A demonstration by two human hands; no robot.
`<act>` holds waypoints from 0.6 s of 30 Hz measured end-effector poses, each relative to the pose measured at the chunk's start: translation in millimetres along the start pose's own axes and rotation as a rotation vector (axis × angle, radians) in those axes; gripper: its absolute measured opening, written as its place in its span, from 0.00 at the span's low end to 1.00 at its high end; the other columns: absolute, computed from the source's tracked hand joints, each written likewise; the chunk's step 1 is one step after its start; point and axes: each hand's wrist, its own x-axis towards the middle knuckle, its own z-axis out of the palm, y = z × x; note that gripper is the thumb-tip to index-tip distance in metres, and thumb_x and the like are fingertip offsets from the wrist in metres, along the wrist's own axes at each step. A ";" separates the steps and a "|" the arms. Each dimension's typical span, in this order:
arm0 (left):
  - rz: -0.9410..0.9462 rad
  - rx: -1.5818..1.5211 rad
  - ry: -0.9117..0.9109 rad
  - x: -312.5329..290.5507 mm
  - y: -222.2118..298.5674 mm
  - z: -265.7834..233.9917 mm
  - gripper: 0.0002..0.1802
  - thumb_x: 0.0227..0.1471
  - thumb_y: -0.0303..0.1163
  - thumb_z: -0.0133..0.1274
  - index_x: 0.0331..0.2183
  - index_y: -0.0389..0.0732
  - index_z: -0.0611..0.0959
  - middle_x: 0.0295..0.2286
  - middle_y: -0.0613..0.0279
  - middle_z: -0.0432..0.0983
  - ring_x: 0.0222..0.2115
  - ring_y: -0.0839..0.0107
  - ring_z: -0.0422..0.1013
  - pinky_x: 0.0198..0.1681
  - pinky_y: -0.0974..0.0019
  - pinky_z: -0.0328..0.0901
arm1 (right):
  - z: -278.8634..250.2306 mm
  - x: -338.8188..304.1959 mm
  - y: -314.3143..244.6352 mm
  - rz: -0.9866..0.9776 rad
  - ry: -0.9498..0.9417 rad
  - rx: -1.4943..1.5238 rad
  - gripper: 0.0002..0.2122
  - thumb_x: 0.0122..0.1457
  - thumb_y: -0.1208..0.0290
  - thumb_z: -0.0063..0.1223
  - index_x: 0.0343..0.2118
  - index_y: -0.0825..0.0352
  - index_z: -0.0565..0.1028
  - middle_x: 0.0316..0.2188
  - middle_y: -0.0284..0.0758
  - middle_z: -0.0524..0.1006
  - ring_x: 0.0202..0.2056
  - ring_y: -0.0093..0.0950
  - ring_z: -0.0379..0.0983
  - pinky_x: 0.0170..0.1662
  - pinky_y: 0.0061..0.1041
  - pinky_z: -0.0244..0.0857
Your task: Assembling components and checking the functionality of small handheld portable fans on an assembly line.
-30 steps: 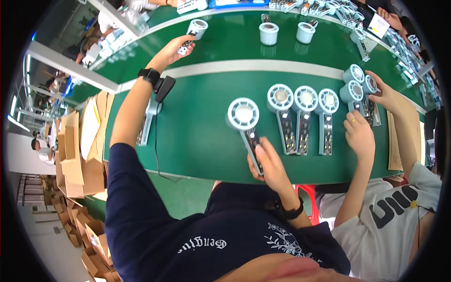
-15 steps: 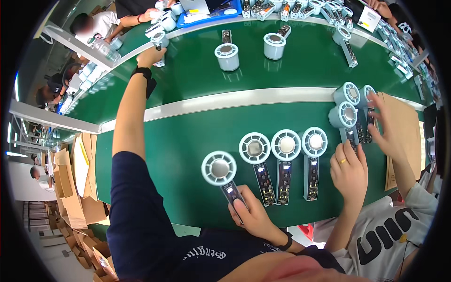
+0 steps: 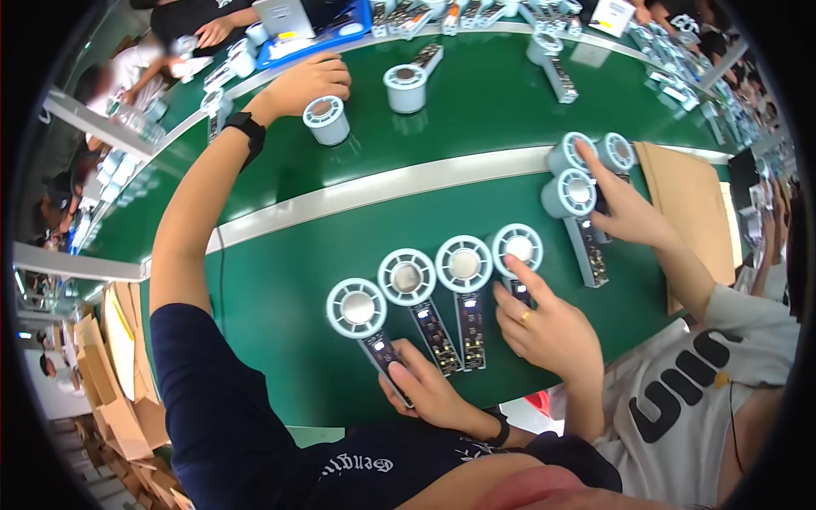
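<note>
My right hand (image 3: 429,387) grips the dark handle of a light-blue handheld fan (image 3: 356,308), whose round slotted head has a metal disc at its centre. On the raised green strip, my left hand (image 3: 310,83) is curled over the handle of another fan (image 3: 326,121), whose handle the hand hides. To the right of the held fan lie a second fan (image 3: 422,319) and a third fan (image 3: 464,293), circuit boards showing and small lights lit. Beside them, a co-worker's hand (image 3: 548,331) touches a fan (image 3: 517,246).
The co-worker's other hand (image 3: 627,208) is at a cluster of fans (image 3: 568,195) by a brown cardboard sheet (image 3: 688,212). A white rail (image 3: 425,180) separates table and strip. More fans (image 3: 406,89) stand on the strip. A blue tray (image 3: 319,47) lies beyond; cardboard boxes (image 3: 110,365) stand left.
The view has shifted. My left hand has left one fan on the strip and moved right to another. The co-worker's nearer hand has moved left to a fan in the row.
</note>
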 end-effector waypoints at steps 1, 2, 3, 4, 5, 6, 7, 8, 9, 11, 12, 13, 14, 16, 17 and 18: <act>-0.012 0.002 -0.127 2.2 -4.0 -0.5 0.22 0.37 0.27 0.58 0.39 0.43 0.75 0.44 0.63 0.66 0.49 0.62 0.63 0.53 0.58 0.57 | 0.2 0.0 -0.9 0.012 -0.009 -0.015 0.08 0.65 0.65 0.36 0.41 0.64 0.60 0.20 0.27 0.64 0.15 0.13 0.56 0.17 0.12 0.48; -0.003 0.004 -0.113 10.4 -7.4 1.5 0.22 0.37 0.27 0.58 0.39 0.43 0.75 0.44 0.63 0.66 0.49 0.62 0.63 0.53 0.58 0.57 | 0.1 -0.1 -1.8 0.024 -0.019 -0.030 0.09 0.66 0.65 0.35 0.41 0.64 0.60 0.20 0.27 0.64 0.15 0.13 0.56 0.17 0.12 0.48; -0.075 -0.085 -0.111 19.3 -10.6 3.8 0.23 0.37 0.26 0.57 0.40 0.44 0.74 0.46 0.63 0.65 0.49 0.62 0.63 0.53 0.58 0.56 | 0.4 -0.3 -2.1 0.038 -0.031 -0.045 0.09 0.66 0.64 0.35 0.41 0.64 0.60 0.20 0.27 0.64 0.15 0.13 0.56 0.16 0.12 0.48; -0.147 -0.175 -0.111 27.4 -13.5 5.9 0.23 0.37 0.26 0.57 0.41 0.44 0.74 0.47 0.63 0.64 0.50 0.63 0.63 0.54 0.58 0.56 | 0.7 -0.3 -1.5 0.030 -0.021 -0.049 0.09 0.66 0.64 0.35 0.41 0.64 0.60 0.20 0.27 0.64 0.15 0.13 0.56 0.16 0.12 0.48; -0.222 -0.267 -0.110 34.9 -12.5 5.4 0.24 0.37 0.25 0.56 0.42 0.44 0.73 0.49 0.63 0.63 0.50 0.63 0.62 0.54 0.58 0.56 | -0.7 -0.1 -0.3 0.030 -0.032 -0.063 0.09 0.66 0.64 0.34 0.42 0.64 0.60 0.21 0.27 0.64 0.15 0.13 0.57 0.16 0.12 0.49; -0.218 -0.268 -0.100 39.0 -11.9 4.2 0.24 0.37 0.25 0.56 0.42 0.44 0.73 0.49 0.63 0.63 0.50 0.63 0.62 0.54 0.58 0.56 | -1.8 0.2 0.9 0.033 -0.044 -0.077 0.10 0.66 0.63 0.33 0.43 0.65 0.60 0.22 0.28 0.65 0.16 0.14 0.57 0.16 0.12 0.49; -0.236 -0.354 -0.063 44.3 -9.3 -3.1 0.26 0.37 0.25 0.57 0.43 0.45 0.72 0.50 0.63 0.62 0.51 0.63 0.62 0.54 0.58 0.56 | -4.2 -0.2 0.2 0.035 -0.057 -0.094 0.11 0.66 0.63 0.32 0.44 0.65 0.59 0.22 0.29 0.65 0.16 0.14 0.58 0.16 0.12 0.49; -0.254 -0.440 -0.028 48.7 -6.2 -11.4 0.28 0.36 0.24 0.57 0.44 0.45 0.72 0.52 0.63 0.61 0.51 0.63 0.62 0.55 0.57 0.55 | -5.6 -0.7 -0.4 0.034 -0.053 -0.103 0.11 0.66 0.63 0.32 0.44 0.65 0.59 0.22 0.29 0.65 0.16 0.14 0.58 0.16 0.12 0.49; -0.274 -0.527 0.007 53.5 -4.0 -16.9 0.30 0.36 0.24 0.57 0.45 0.45 0.71 0.53 0.63 0.60 0.51 0.62 0.62 0.55 0.56 0.55 | -6.8 -1.3 -0.4 0.041 -0.058 -0.091 0.11 0.66 0.63 0.32 0.44 0.65 0.59 0.22 0.29 0.65 0.16 0.14 0.58 0.16 0.12 0.50; -0.119 -0.343 0.034 63.1 -7.4 -22.9 0.31 0.35 0.25 0.57 0.46 0.46 0.70 0.53 0.61 0.60 0.52 0.62 0.62 0.55 0.55 0.55 | -4.8 0.5 1.4 0.053 -0.072 -0.060 0.11 0.66 0.62 0.32 0.43 0.64 0.59 0.23 0.29 0.65 0.16 0.14 0.59 0.16 0.12 0.50; 0.034 -0.159 0.050 67.1 -11.0 -24.5 0.33 0.34 0.25 0.58 0.47 0.46 0.69 0.54 0.59 0.60 0.52 0.61 0.61 0.56 0.54 0.54 | -3.9 0.6 2.3 0.054 -0.074 -0.062 0.11 0.66 0.62 0.32 0.43 0.64 0.59 0.23 0.29 0.65 0.16 0.14 0.59 0.16 0.12 0.50; 0.184 0.026 0.064 69.5 -13.6 -25.7 0.35 0.33 0.25 0.58 0.48 0.47 0.68 0.54 0.57 0.60 0.53 0.61 0.61 0.57 0.54 0.53 | -3.6 1.0 4.0 0.066 -0.066 -0.061 0.11 0.66 0.62 0.32 0.43 0.64 0.59 0.23 0.29 0.65 0.17 0.14 0.59 0.16 0.12 0.50; 0.180 0.026 0.061 70.6 -14.8 -24.5 0.35 0.33 0.25 0.58 0.48 0.47 0.68 0.54 0.57 0.60 0.53 0.61 0.61 0.57 0.54 0.53 | -3.2 1.6 5.6 0.079 -0.058 -0.058 0.11 0.66 0.62 0.32 0.43 0.64 0.59 0.24 0.29 0.66 0.17 0.15 0.59 0.16 0.12 0.50; 0.188 -0.052 0.064 71.5 -13.9 -20.0 0.36 0.30 0.28 0.60 0.47 0.47 0.69 0.49 0.56 0.65 0.51 0.61 0.62 0.57 0.52 0.51 | -2.3 2.6 5.2 0.096 -0.060 -0.057 0.11 0.66 0.62 0.32 0.43 0.64 0.59 0.24 0.30 0.66 0.17 0.15 0.59 0.16 0.13 0.51; 0.192 -0.091 0.064 70.0 -13.9 -18.6 0.36 0.28 0.29 0.61 0.46 0.47 0.70 0.46 0.55 0.68 0.50 0.61 0.63 0.58 0.52 0.50 | -2.6 1.9 4.4 0.096 -0.054 -0.054 0.11 0.66 0.62 0.32 0.43 0.64 0.59 0.24 0.30 0.66 0.17 0.15 0.59 0.16 0.13 0.51; 0.185 -0.091 0.058 67.6 -14.9 -18.3 0.36 0.28 0.29 0.61 0.46 0.47 0.70 0.46 0.55 0.68 0.50 0.61 0.63 0.58 0.52 0.50 | -2.6 1.0 3.8 0.095 -0.049 -0.052 0.11 0.66 0.62 0.32 0.43 0.64 0.59 0.25 0.30 0.66 0.17 0.15 0.60 0.16 0.13 0.51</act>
